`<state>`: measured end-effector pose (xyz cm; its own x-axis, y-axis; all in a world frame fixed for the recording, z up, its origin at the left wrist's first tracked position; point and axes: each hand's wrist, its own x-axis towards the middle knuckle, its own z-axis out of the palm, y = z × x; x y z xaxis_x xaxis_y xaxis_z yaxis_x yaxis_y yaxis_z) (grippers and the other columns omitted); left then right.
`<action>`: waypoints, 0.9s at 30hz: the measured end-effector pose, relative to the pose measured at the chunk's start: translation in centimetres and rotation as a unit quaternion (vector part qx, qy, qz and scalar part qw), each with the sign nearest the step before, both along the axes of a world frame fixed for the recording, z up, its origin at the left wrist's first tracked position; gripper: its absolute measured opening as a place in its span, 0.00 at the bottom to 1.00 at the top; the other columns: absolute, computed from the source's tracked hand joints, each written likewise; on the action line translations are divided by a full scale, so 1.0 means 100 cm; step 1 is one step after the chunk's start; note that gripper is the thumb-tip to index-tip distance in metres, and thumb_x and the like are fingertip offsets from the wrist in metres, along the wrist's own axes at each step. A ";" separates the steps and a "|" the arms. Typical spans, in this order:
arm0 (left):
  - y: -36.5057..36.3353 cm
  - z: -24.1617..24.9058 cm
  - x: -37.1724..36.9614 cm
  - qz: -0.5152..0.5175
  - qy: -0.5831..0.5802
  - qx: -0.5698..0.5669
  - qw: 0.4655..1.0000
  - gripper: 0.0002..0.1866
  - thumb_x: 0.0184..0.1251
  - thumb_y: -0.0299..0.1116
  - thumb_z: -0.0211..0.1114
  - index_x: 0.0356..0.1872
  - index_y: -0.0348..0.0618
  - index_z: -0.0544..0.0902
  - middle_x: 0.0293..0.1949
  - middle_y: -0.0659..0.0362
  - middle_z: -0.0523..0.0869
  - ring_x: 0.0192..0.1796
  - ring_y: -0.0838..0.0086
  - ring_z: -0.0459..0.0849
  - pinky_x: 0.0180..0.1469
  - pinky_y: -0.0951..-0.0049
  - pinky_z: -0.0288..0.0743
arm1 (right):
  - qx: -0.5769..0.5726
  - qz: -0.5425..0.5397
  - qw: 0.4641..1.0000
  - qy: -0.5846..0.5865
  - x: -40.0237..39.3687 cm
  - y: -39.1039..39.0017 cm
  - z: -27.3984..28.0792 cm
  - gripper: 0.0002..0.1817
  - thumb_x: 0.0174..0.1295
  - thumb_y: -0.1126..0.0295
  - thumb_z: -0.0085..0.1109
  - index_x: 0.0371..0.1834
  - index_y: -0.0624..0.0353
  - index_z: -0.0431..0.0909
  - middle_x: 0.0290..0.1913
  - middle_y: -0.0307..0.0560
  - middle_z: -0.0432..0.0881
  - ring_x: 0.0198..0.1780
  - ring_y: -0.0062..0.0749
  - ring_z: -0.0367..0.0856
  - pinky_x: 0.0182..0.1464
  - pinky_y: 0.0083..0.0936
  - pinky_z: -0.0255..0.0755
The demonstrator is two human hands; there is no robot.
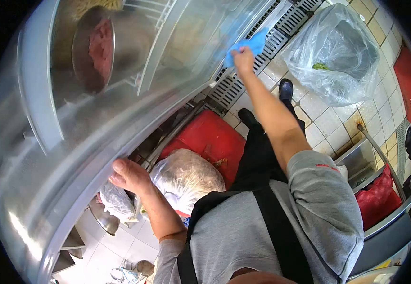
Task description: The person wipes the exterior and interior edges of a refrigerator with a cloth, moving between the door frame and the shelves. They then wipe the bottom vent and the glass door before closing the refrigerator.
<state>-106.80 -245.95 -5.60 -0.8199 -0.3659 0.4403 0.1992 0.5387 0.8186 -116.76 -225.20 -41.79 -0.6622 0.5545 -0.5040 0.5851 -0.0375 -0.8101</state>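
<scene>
A crumpled blue cloth (257, 43) is bunched in my right hand (243, 60), whose fingers are closed on it. That hand is at the far end of a glass-fronted cabinet (96, 173), near its glass. My left hand (128, 176) is at the cabinet's nearer metal edge, thumb raised and fingers curled against the rim. Through the glass shows a metal bowl (80, 57) of pink raw meat (102, 52). Wire racks (160, 16) and some pale food (96, 7) are also inside.
A large clear plastic bag (328, 75) stands open on the tiled floor, with something green inside. By my legs are a red lidded container (210, 137) and a filled bag (186, 177). A red net sack (378, 201) lies in a bin at right. Slotted drain grates (226, 90) run alongside the cabinet.
</scene>
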 end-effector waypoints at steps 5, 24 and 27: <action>0.004 0.003 -0.004 -0.026 -0.013 0.020 0.999 0.29 0.56 0.46 0.67 0.50 0.35 0.71 0.45 0.57 0.77 0.45 0.75 0.75 0.44 0.74 0.70 | -0.058 0.015 0.998 -0.019 0.065 -0.095 -0.003 0.12 0.45 0.69 0.64 0.30 0.63 0.73 0.26 0.49 0.77 0.29 0.36 0.74 0.36 0.31 0.69; 0.018 0.011 -0.013 -0.029 -0.023 -0.012 0.999 0.25 0.55 0.47 0.68 0.42 0.37 0.74 0.35 0.59 0.77 0.34 0.80 0.72 0.33 0.80 0.67 | 0.085 0.154 0.984 -0.006 0.038 -0.042 0.025 0.15 0.41 0.65 0.64 0.32 0.61 0.76 0.33 0.59 0.81 0.38 0.50 0.80 0.43 0.34 0.73; 0.015 0.012 -0.012 -0.035 -0.036 -0.037 0.998 0.27 0.55 0.47 0.68 0.46 0.36 0.72 0.38 0.57 0.77 0.37 0.77 0.75 0.36 0.78 0.71 | 0.023 0.022 0.994 0.107 0.012 -0.005 -0.008 0.11 0.46 0.67 0.59 0.33 0.58 0.77 0.34 0.57 0.81 0.39 0.51 0.79 0.43 0.35 0.72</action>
